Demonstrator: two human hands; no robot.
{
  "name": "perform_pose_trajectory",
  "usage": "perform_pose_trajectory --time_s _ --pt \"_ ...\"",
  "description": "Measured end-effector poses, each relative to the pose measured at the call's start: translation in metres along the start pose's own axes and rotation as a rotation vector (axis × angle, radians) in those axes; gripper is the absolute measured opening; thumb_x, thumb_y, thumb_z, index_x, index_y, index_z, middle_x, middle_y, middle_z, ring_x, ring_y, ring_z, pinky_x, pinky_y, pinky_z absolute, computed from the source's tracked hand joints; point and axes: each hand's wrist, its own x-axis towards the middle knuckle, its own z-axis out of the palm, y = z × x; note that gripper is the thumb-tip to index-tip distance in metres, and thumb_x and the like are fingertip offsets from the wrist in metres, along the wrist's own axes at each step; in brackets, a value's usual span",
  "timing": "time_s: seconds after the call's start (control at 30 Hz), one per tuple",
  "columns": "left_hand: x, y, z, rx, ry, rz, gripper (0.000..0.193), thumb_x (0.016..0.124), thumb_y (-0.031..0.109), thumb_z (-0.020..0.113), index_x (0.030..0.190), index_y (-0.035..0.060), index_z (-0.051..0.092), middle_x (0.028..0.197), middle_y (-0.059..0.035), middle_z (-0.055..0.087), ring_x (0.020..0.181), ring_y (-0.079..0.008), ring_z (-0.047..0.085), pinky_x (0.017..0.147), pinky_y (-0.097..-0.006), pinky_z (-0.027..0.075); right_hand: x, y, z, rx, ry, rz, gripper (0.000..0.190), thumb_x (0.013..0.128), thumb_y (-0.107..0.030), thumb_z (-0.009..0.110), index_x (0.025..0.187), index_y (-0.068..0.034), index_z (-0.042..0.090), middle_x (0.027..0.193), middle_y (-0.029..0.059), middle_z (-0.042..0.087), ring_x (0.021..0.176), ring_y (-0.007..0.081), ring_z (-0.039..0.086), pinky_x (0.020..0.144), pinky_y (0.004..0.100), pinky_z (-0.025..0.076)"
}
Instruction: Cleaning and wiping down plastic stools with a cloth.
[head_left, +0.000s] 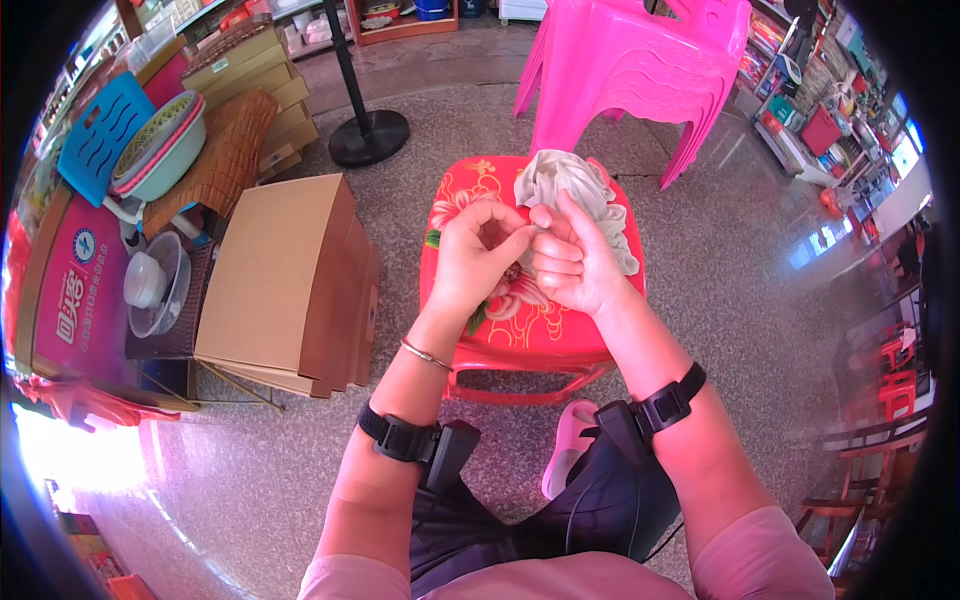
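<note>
My left hand and my right hand meet fingertip to fingertip above a red plastic stool with a printed flower pattern. Left thumb and index finger form a ring; the right fingers are curled with the thumb raised. Whatever may be pinched between the fingertips is too small to make out. A crumpled whitish cloth lies on the far right part of the stool seat, partly behind my right hand. A metal bangle circles my left wrist, and black straps hold small devices on both forearms.
Stacked brown cardboard boxes stand left of the stool. Pink plastic stools are stacked beyond it. A black post base rests on the floor at the back. Plastic basins and a clear tub sit at the far left.
</note>
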Motion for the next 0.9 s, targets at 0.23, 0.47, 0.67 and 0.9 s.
perform_pose_trajectory --time_s 0.23,0.47,0.67,0.9 --pt "-0.0014 0.004 0.0009 -0.028 -0.006 0.026 0.008 0.082 0.005 0.066 0.086 0.0017 0.06 0.071 0.0026 0.058 0.059 -0.0014 0.051 0.05 -0.0162 0.04 0.0001 0.0002 0.0006 -0.002 -0.018 0.011 0.035 0.096 -0.046 0.037 0.089 -0.013 0.049 0.048 -0.0084 0.025 0.037 0.0025 0.022 0.034 0.0172 0.018" --pt "-0.0019 0.0057 0.0001 0.015 -0.005 -0.062 0.006 0.083 0.003 0.064 0.088 0.0013 0.06 0.073 0.0022 0.059 0.062 -0.0017 0.051 0.052 -0.0167 0.04 -0.0009 0.0 0.0025 -0.003 -0.009 0.018 0.036 0.096 -0.046 0.036 0.088 -0.013 0.048 0.048 -0.0086 0.025 0.038 0.0027 0.021 0.035 0.0174 0.017" --pt "-0.0021 0.0035 -0.0012 0.011 -0.021 -0.02 0.004 0.085 0.001 0.059 0.089 0.0006 0.06 0.073 0.0018 0.058 0.061 -0.002 0.051 0.052 -0.0166 0.041 -0.0006 0.0001 0.0029 -0.01 -0.002 0.024 0.036 0.096 -0.047 0.037 0.088 -0.013 0.048 0.048 -0.009 0.024 0.038 0.0029 0.02 0.035 0.0177 0.017" --pt "-0.0012 -0.0005 -0.0007 -0.004 -0.026 0.022 0.006 0.085 0.0 0.058 0.091 0.0001 0.059 0.076 0.0011 0.058 0.066 -0.0032 0.052 0.058 -0.0179 0.042 -0.0003 -0.0003 0.0018 -0.001 -0.008 0.026 0.036 0.095 -0.047 0.038 0.086 -0.014 0.047 0.048 -0.009 0.024 0.038 0.003 0.02 0.035 0.0178 0.016"
